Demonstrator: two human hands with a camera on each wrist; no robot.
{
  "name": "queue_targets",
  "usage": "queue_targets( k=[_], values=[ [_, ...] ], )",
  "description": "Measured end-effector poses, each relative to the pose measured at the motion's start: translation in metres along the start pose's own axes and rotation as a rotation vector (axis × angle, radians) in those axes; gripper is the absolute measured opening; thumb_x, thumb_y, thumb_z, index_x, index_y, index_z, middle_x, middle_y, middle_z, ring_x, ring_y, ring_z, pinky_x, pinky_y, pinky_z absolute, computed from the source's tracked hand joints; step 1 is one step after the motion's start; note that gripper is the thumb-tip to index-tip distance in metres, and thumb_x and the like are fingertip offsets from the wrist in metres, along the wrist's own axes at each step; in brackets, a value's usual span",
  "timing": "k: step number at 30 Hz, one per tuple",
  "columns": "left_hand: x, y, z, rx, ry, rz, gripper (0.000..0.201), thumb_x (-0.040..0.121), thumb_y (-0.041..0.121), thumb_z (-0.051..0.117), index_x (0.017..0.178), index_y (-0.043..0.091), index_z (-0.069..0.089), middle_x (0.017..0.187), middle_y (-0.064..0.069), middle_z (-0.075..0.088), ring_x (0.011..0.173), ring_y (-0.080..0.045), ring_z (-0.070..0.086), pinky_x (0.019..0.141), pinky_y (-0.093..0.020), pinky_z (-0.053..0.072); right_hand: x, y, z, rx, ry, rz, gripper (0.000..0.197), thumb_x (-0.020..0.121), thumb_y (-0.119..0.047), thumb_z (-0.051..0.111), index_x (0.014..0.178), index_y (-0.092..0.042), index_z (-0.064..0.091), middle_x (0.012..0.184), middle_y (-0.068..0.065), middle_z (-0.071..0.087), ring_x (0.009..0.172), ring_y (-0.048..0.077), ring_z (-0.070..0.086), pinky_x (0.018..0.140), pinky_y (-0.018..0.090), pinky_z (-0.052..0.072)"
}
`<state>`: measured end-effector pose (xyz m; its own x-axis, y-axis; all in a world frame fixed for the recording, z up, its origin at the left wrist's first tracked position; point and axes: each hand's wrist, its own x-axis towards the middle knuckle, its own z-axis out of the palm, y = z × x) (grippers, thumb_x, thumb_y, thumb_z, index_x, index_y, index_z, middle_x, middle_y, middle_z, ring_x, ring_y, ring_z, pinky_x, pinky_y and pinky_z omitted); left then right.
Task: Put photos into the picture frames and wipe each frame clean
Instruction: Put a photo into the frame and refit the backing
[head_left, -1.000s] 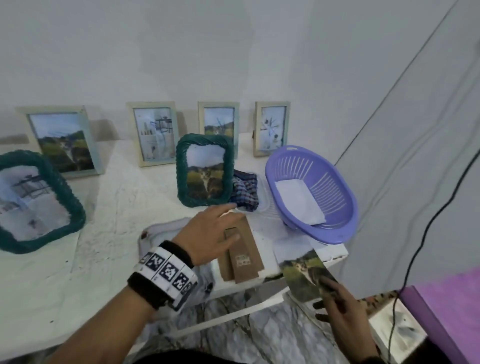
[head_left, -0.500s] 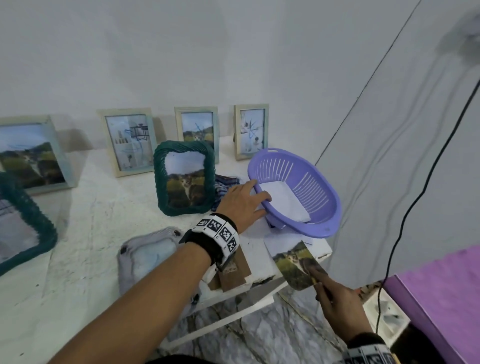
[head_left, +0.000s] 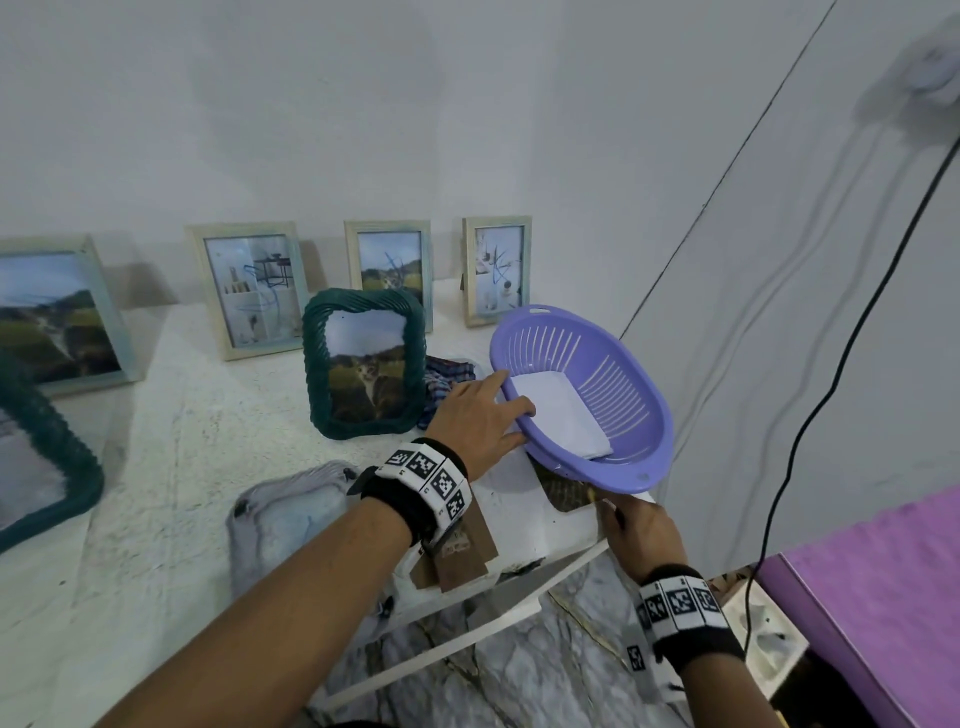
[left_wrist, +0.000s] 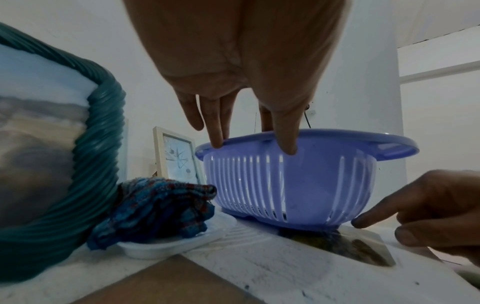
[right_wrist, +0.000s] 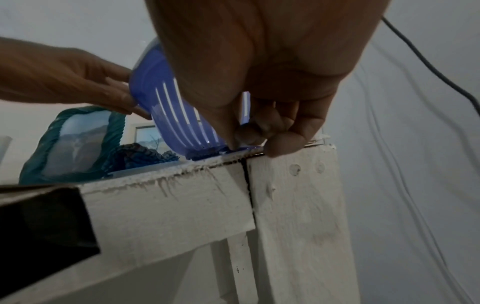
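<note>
My left hand (head_left: 483, 415) grips the near rim of the purple basket (head_left: 613, 374), thumb over the edge, and the basket is tipped up on its far side. In the left wrist view the fingers (left_wrist: 218, 139) lie on the basket's rim (left_wrist: 389, 144). A cat photo (head_left: 566, 491) lies on the table corner, partly under the basket. My right hand (head_left: 639, 530) pinches the photo's near edge (right_wrist: 309, 144). A teal woven frame (head_left: 363, 374) with a cat photo stands just left of the basket. A checked cloth (head_left: 449, 379) lies between them.
A brown frame backing (head_left: 462, 551) lies under my left wrist beside a grey frame (head_left: 291, 514) lying flat. White paper (head_left: 561, 415) sits in the basket. Three wooden frames (head_left: 249, 291) stand along the wall. A power strip (head_left: 763, 634) and black cable (head_left: 831, 395) are at right.
My left hand left the brown backing, reached the basket's rim and tipped it. My right hand raised the photo from below the table edge and slid it under the basket.
</note>
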<state>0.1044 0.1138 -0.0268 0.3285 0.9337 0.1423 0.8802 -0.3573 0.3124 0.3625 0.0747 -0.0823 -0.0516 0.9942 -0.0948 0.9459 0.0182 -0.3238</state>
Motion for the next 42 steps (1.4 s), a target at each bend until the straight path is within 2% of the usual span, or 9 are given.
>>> queue_targets(
  k=[5,9,12,15,19,25,34,38,42],
  values=[
    [-0.005,0.000,0.008,0.027,-0.008,-0.016,0.041,0.096,0.046,0.050,0.133,0.029,0.050,0.155,-0.012,0.025,0.137,-0.028,0.034,0.112,-0.038,0.022,-0.017,0.019,-0.017,0.103,0.142,0.023,0.018,0.090,-0.017,0.059,0.105,-0.016,0.069,0.072,0.016,0.069,0.074,0.039,0.065,0.063,0.037,0.045],
    [-0.011,-0.004,0.013,-0.001,-0.046,-0.023,0.047,0.095,0.049,0.047,0.139,0.033,0.044,0.159,-0.009,0.015,0.140,-0.029,0.027,0.112,-0.042,0.022,-0.008,0.019,-0.080,0.143,0.382,0.067,0.021,0.090,-0.018,0.056,0.101,-0.012,0.073,0.046,-0.005,0.047,0.054,0.025,0.053,0.062,0.029,0.041],
    [-0.015,-0.006,0.016,-0.048,-0.103,-0.041,0.053,0.095,0.056,0.041,0.144,0.036,0.035,0.162,-0.005,0.004,0.143,-0.028,0.020,0.113,-0.047,0.021,0.022,-0.007,-0.130,0.062,0.415,-0.044,0.028,0.089,-0.027,0.051,0.103,-0.015,0.072,0.057,0.003,0.057,0.066,0.032,0.063,0.065,0.030,0.043],
    [-0.016,-0.005,0.017,-0.106,-0.105,-0.057,0.053,0.096,0.057,0.039,0.145,0.037,0.034,0.162,-0.003,0.001,0.143,-0.028,0.019,0.113,-0.048,0.024,0.065,-0.050,-0.151,-0.110,0.215,-0.205,0.024,0.091,-0.026,0.055,0.112,-0.021,0.067,0.084,0.005,0.070,0.086,0.030,0.064,0.075,0.035,0.049],
    [-0.015,-0.003,0.015,-0.096,-0.115,-0.073,0.051,0.097,0.055,0.039,0.144,0.036,0.035,0.162,-0.003,0.001,0.142,-0.029,0.020,0.112,-0.047,0.025,0.129,-0.103,-0.128,-0.354,-0.094,-0.365,0.034,0.090,-0.028,0.056,0.123,-0.022,0.061,0.108,0.005,0.067,0.103,0.026,0.060,0.087,0.034,0.047],
    [-0.013,-0.001,0.016,-0.083,-0.111,-0.083,0.050,0.095,0.055,0.042,0.141,0.036,0.038,0.162,-0.004,0.005,0.140,-0.031,0.024,0.110,-0.049,0.029,0.192,-0.130,-0.065,-0.603,-0.376,-0.315,0.059,0.079,-0.025,0.077,0.131,-0.016,0.052,0.132,0.008,0.056,0.122,0.028,0.051,0.098,0.037,0.044],
    [-0.012,0.000,0.015,-0.070,-0.107,-0.083,0.049,0.095,0.055,0.042,0.139,0.036,0.038,0.162,-0.004,0.005,0.139,-0.030,0.027,0.110,-0.047,0.030,0.199,-0.118,-0.037,-0.759,-0.319,-0.291,0.088,0.074,-0.035,0.080,0.143,-0.019,0.029,0.142,0.017,0.039,0.133,0.041,0.032,0.101,0.053,0.037],
    [-0.012,0.002,0.014,-0.068,-0.115,-0.089,0.049,0.095,0.056,0.041,0.140,0.036,0.037,0.162,-0.004,0.004,0.138,-0.031,0.028,0.110,-0.047,0.030,0.191,-0.125,-0.050,-0.729,-0.198,-0.300,0.054,0.088,-0.021,0.063,0.136,-0.018,0.036,0.131,0.014,0.052,0.125,0.037,0.041,0.099,0.051,0.036],
    [-0.014,0.001,0.008,-0.103,-0.118,-0.082,0.056,0.096,0.056,0.040,0.147,0.035,0.029,0.162,-0.002,0.005,0.141,-0.029,0.023,0.112,-0.048,0.029,0.177,-0.132,-0.084,-0.428,-0.142,-0.360,0.028,0.089,-0.008,0.050,0.116,-0.018,0.054,0.116,0.011,0.062,0.105,0.031,0.056,0.080,0.033,0.042]
  ],
)
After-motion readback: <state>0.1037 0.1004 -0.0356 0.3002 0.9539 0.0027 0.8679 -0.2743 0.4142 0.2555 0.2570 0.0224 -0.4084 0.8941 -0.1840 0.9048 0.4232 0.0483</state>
